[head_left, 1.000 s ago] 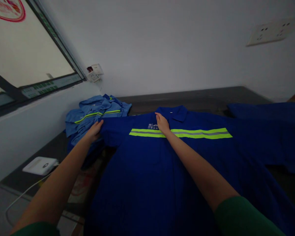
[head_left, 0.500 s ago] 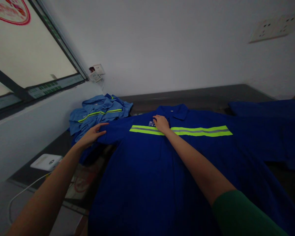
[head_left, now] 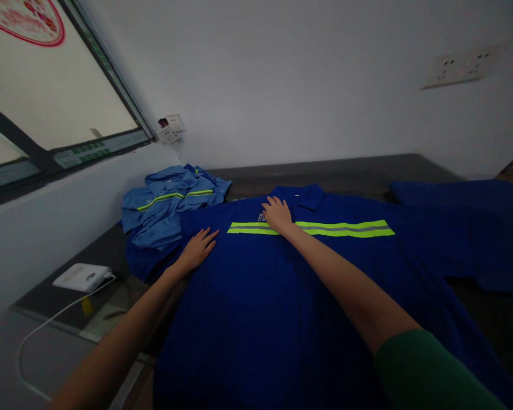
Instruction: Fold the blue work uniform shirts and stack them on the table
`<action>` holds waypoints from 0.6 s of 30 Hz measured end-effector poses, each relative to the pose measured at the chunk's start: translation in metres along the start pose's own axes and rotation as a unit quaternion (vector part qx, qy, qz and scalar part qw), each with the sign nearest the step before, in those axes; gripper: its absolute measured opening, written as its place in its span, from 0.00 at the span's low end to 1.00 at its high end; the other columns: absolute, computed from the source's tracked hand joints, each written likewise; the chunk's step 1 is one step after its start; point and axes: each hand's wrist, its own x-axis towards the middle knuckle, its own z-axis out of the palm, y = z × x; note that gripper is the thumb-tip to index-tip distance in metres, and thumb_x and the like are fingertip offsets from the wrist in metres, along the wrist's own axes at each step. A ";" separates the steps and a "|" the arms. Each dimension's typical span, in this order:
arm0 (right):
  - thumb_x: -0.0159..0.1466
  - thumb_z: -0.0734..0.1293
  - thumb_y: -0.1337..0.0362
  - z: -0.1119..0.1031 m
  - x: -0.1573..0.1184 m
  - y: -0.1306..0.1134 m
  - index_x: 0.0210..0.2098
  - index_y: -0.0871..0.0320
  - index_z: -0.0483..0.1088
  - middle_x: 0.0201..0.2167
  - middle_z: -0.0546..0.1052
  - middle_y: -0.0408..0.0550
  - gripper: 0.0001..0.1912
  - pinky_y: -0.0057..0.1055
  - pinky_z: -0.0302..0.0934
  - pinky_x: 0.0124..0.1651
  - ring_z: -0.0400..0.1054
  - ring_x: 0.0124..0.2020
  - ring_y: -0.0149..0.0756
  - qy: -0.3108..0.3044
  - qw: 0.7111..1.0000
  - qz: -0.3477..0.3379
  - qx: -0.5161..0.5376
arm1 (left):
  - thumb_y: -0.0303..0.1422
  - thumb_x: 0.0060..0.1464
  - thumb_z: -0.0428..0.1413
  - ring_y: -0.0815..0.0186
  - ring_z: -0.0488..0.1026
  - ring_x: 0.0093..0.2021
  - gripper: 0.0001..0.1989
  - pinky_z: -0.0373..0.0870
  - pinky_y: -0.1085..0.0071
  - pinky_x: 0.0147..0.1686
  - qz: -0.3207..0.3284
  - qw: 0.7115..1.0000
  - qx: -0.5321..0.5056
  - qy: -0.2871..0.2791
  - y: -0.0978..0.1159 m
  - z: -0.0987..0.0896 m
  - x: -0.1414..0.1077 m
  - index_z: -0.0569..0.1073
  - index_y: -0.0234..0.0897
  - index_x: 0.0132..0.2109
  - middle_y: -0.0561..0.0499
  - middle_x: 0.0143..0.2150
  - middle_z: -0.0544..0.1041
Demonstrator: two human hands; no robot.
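Note:
A dark blue work jacket (head_left: 248, 290) lies spread out, collar at the far side, with a yellow and grey reflective stripe (head_left: 346, 229) across its chest. On the jacket near the armpit and sleeve at the left rests my left hand (head_left: 197, 249), palm down, fingers apart. My right hand (head_left: 277, 214) lies flat on the upper chest, beside the white lettering and below the collar (head_left: 310, 197), fingers spread. Neither hand grips the cloth. The sleeve at the right stretches out past the jacket's body into shadow.
Light blue clothing (head_left: 171, 196) with yellow stripes is heaped at the left back of the dark table (head_left: 359, 165). A white device (head_left: 83, 277) with a cable sits at the left edge. More dark blue cloth (head_left: 457, 193) lies at the right. Wall sockets (head_left: 461, 67) are above.
My left hand has come off the sleeve's end and moved right, onto the jacket near the armpit. My right hand has stayed on the chest, its fingers now more spread.

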 end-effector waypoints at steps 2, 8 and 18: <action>0.69 0.56 0.58 -0.003 -0.003 0.009 0.60 0.57 0.64 0.67 0.55 0.57 0.22 0.58 0.43 0.63 0.45 0.67 0.55 -0.047 0.998 0.036 0.004 | 0.44 0.64 0.37 0.48 0.43 0.70 0.28 0.49 0.45 0.61 -0.031 0.999 -0.011 -0.034 -0.006 0.010 -0.002 0.53 0.46 0.68 0.43 0.71 0.49; 0.69 0.53 0.48 0.007 -0.010 0.031 0.66 0.51 0.55 0.68 0.51 0.56 0.29 0.54 0.36 0.65 0.41 0.68 0.52 -0.089 0.994 0.062 0.003 | 0.50 0.62 0.37 0.48 0.37 0.70 0.31 0.46 0.43 0.61 -0.067 0.995 -0.021 -0.074 -0.017 0.015 -0.003 0.47 0.50 0.69 0.43 0.72 0.41; 0.69 0.54 0.49 0.003 -0.008 0.030 0.65 0.53 0.56 0.68 0.53 0.56 0.29 0.54 0.38 0.65 0.42 0.68 0.51 -0.060 0.996 0.058 0.028 | 0.48 0.59 0.41 0.46 0.44 0.69 0.33 0.52 0.44 0.59 -0.084 0.992 -0.012 -0.098 -0.014 0.002 0.015 0.52 0.44 0.69 0.38 0.70 0.48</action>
